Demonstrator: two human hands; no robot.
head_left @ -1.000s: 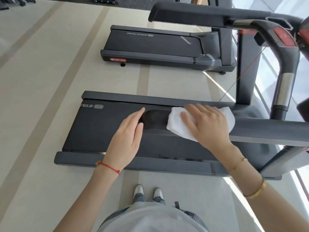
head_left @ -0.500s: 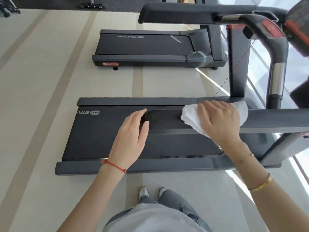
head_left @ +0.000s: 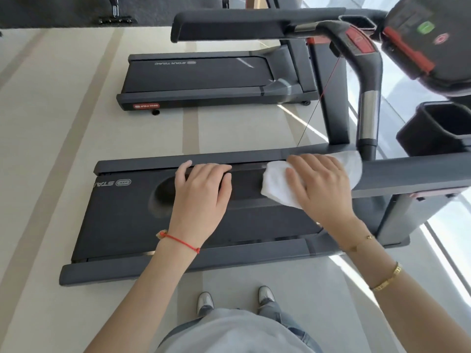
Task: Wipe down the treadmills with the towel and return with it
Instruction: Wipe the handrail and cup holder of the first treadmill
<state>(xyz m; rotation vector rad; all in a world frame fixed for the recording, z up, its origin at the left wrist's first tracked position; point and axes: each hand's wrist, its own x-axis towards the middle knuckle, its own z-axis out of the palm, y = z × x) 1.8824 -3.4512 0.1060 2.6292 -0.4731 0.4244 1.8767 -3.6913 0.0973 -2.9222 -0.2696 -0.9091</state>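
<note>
Floor: pale gym floor [head_left: 63,149] with darker stripes ran under two dark treadmills set side by side
Near treadmill: the near treadmill [head_left: 122,220] lay across the view, its near handrail [head_left: 407,174] stretching out to the right
Far treadmill: the far treadmill [head_left: 204,77] stood well apart, beyond a strip of bare floor
Towel: the white towel [head_left: 275,187] lay bunched on the near handrail, under the right hand
Right hand: the right hand [head_left: 321,184] lay palm down on the towel, fingers spread and slightly bent, pressing it against the rail
Left hand: the left hand [head_left: 201,194] rested on the same rail just left of the towel, fingers bent over its far edge, holding no cloth
Cup holder: a dark cup holder [head_left: 438,128] on the console at the right edge; its contents could not be told
Person: grey shoes [head_left: 205,301] stood on the floor just beside the near treadmill
</note>
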